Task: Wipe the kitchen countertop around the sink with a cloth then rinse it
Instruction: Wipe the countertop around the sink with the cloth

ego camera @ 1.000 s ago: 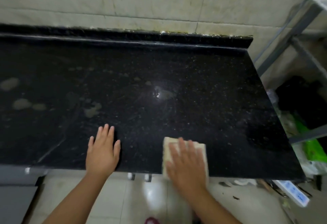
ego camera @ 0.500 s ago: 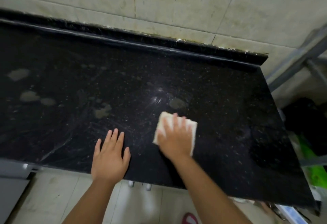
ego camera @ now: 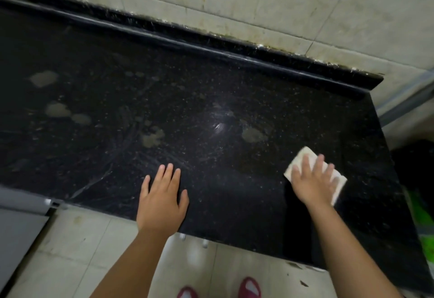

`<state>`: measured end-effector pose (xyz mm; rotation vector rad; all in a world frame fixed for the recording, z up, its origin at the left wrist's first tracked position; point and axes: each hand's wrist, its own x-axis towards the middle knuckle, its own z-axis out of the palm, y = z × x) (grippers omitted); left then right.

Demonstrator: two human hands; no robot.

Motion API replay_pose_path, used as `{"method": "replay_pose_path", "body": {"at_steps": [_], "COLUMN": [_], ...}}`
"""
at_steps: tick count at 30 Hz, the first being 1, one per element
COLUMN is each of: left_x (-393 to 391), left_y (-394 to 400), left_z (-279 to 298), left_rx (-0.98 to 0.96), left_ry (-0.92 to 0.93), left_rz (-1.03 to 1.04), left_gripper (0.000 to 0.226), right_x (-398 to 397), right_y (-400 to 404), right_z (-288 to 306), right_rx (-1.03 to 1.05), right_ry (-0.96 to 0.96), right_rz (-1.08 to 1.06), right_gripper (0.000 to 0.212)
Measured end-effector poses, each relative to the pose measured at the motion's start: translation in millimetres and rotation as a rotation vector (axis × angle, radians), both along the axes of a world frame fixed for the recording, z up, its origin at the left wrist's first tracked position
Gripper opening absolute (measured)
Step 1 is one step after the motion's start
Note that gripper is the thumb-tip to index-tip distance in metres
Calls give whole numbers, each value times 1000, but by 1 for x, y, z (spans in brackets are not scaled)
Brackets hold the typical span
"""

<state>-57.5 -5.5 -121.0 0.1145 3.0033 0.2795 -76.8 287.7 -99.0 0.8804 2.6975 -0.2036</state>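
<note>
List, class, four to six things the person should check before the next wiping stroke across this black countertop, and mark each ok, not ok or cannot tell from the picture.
1. Cloth flat under the right hand: ok, straight fingers press it down.
2. Left hand bracing on the countertop: ok, it rests flat near the front edge.
3. Path towards the nearest pale smear: ok, nothing lies between it and the cloth.
4. Surface clean: not ok, several pale smears remain at centre and left.
5. Cloth damp enough: cannot tell.
6. Sink for rinsing: cannot tell, none in view.
</note>
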Motion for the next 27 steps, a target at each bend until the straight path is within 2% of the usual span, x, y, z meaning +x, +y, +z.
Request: {"method": "replay_pose_path", "body": {"at_steps": [4,7,9,11,14,16,18,20,23,27], "left_x": [-1,-2,-3,-3,-3,-2,-2,-2,-2,-4], "left_y": [-1,-2,-2,-2,-3,-3,-2,-3,-4,-3], "left_z": [1,-2,-1,0,1,1,0,-2,-5,-7], "left_rx": [-21,-32,-39,-28,-17,-11,-7,1,-6,-26], "left_ry": [48,72,65,67,71,74,76,71,72,73], "left_rz": [-5,-5,-2,-3,-3,-8,-9,-2,2,14], "left_gripper": [54,54,54,54,54,54,54,54,55,55], "right_x": [-51,-28,6,43,67,54,21,-24,-100,-150], "right_y": [-93,-145,-146,-122,-54,-7,28,36,12,-77], "right_z": [-12,-20,-23,-26,-18,-7,-2,2,-1,-10], "right_rx": [-57,-91,-27,-12,69,81,42,39,12,-47], "right_ry": [58,119,143,105,31,-27,15,34,21,44], "right_rz": [357,592,665,684,561,375,133,24,92,495], "right_gripper": [52,75,67,54,59,60,52,52,52,50]}}
